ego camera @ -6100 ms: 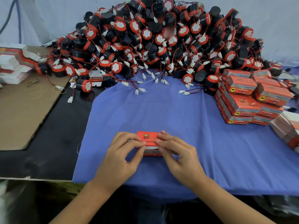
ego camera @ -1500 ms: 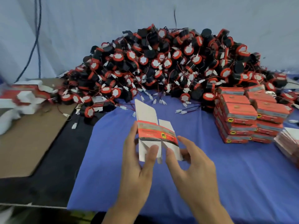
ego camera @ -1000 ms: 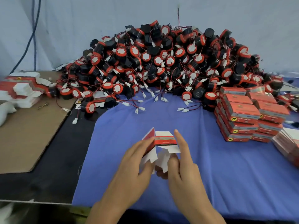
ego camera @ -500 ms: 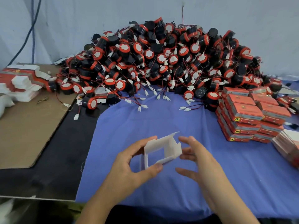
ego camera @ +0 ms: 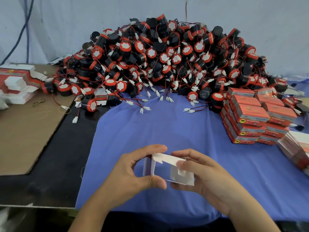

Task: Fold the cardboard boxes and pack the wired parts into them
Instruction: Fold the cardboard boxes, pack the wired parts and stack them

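A small cardboard box [ego camera: 182, 171], opened into a square sleeve with its white inside facing me, is held just above the blue cloth [ego camera: 167, 128]. My left hand [ego camera: 132, 174] pinches its left end between thumb and fingers. My right hand [ego camera: 207, 174] grips its right end, fingers pressing on a white flap. A big heap of round black-and-red wired parts [ego camera: 167, 61] with white connectors rises at the back of the table.
Closed red boxes [ego camera: 255, 118] are stacked at the right, with a pile of flat box blanks [ego camera: 296, 148] nearer the right edge. More flat blanks [ego camera: 16, 82] lie at the far left on a brown cardboard sheet [ego camera: 25, 131].
The closed red box from six seconds ago is gone; a flat blank was raised, opened into a sleeve and lowered. Since half a second ago my right hand has closed on its right flap.
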Motion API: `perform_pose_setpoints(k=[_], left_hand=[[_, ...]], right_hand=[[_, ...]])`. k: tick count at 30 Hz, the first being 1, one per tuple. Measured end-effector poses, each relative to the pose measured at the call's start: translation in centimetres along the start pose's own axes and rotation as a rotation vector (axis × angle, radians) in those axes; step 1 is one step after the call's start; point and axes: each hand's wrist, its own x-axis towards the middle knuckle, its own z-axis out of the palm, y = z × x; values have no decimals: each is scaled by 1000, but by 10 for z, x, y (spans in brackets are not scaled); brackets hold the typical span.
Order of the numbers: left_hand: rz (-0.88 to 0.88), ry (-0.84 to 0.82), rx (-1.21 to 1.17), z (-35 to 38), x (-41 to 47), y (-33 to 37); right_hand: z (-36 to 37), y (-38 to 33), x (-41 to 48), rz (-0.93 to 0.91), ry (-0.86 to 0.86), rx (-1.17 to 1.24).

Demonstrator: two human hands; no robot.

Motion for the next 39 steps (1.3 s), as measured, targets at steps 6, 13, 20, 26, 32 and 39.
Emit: perform_pose_setpoints(k=[6, 13, 20, 26, 32, 39], left_hand=[[-28, 25, -43, 1, -1, -1], [-61, 63, -299, 2, -7, -4], [-96, 293, -270, 21, -3, -9], [-137, 356, -343, 20, -4, -7], [-22, 358, -248, 36, -8, -3], [-59, 486, -321, 40, -11, -6]], right_hand=[[5, -3, 3, 47, 86, -16], [4, -4, 3, -1, 120, -113], [11, -2, -1, -73, 89, -122], [-3, 4, -11, -136, -77, -20], [16, 24, -3, -311, 198, -199], [17, 36, -3, -495, 195, -487]])
